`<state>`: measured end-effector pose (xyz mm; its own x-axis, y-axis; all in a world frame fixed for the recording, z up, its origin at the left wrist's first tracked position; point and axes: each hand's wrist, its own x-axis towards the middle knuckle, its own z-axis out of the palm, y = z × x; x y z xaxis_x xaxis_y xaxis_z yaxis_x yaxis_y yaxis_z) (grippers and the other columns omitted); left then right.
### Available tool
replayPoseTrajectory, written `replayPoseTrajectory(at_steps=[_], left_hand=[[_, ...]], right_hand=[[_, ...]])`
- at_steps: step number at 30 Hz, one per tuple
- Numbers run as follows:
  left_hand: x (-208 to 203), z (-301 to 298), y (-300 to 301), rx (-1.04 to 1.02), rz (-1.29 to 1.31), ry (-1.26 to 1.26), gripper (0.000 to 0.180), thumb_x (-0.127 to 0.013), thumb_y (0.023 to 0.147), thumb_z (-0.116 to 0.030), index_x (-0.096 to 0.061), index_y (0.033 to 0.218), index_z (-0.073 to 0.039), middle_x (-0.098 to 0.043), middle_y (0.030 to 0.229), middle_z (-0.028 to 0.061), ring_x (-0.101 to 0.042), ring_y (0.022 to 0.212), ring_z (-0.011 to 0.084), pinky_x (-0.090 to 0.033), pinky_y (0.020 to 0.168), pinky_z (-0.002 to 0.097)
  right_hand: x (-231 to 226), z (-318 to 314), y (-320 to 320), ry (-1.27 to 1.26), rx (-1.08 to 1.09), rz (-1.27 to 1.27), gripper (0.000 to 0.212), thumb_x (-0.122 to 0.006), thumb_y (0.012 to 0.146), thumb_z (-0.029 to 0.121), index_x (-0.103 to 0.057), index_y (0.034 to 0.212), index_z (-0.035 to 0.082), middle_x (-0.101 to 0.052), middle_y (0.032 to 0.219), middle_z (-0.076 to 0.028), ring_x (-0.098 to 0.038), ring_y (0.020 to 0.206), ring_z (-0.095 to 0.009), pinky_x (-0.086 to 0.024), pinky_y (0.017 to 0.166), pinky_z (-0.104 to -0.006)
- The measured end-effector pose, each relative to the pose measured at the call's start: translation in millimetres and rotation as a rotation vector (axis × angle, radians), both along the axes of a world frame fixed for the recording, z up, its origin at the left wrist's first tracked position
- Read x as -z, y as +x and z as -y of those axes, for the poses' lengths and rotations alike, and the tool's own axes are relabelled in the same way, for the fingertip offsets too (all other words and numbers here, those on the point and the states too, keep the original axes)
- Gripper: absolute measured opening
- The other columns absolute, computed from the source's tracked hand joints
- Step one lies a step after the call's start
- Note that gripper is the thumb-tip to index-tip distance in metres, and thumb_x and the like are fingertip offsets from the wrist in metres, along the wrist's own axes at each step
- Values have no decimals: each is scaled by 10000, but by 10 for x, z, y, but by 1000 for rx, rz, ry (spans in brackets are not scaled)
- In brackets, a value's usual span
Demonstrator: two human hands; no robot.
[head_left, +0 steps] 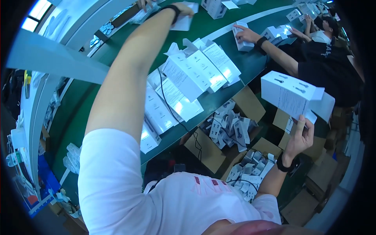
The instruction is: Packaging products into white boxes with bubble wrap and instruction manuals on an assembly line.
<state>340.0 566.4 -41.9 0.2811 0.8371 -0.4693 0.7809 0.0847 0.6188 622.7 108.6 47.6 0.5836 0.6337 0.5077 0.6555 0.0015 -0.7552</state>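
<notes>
My right hand (pixel 299 138) grips a white carton (pixel 288 94) by its lower right end, thumb and fingers pinched on it. The carton is tilted, with printed pictures on one face and its end flaps hanging open. Stretched far across the table, my left hand (pixel 183 9) is closed on a flat-sided white box or card (pixel 182 22); its fingertips are partly hidden. Between my arms stands a group of white cartons (pixel 187 76), several with raised flaps. A black cable (pixel 166 100) runs over them.
The green table (pixel 211 102) slants across the view. Below its edge, brown boxes hold many small printed white pieces (pixel 250 172). At right, a co-worker's hand (pixel 246 35) rests on a white carton; another person sits beyond. A grey-white shelf frame (pixel 58 58) stands left.
</notes>
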Motion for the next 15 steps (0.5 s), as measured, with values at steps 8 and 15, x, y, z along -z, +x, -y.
replayPoseTrajectory(at_steps=[8, 15], left_hand=[[1031, -89, 1431, 143, 138, 59, 916, -678, 725, -574, -346, 1452, -126, -344, 1484, 153, -392, 1323, 310, -328, 1080, 412], [-157, -200, 793, 602, -426, 449, 705, -747, 654, -558, -675, 1098, -16, -644, 1154, 169, -616, 1062, 294, -470, 919, 380]], right_hand=[[121, -280, -48, 48, -51, 21, 137, -595, 938, 94, -611, 921, -42, -627, 852, -85, -605, 781, -124, -547, 759, -299], [179, -292, 61, 6, -42, 16, 111, -621, 923, 87, -609, 911, -23, -614, 837, -49, -571, 794, -90, -504, 766, -253]])
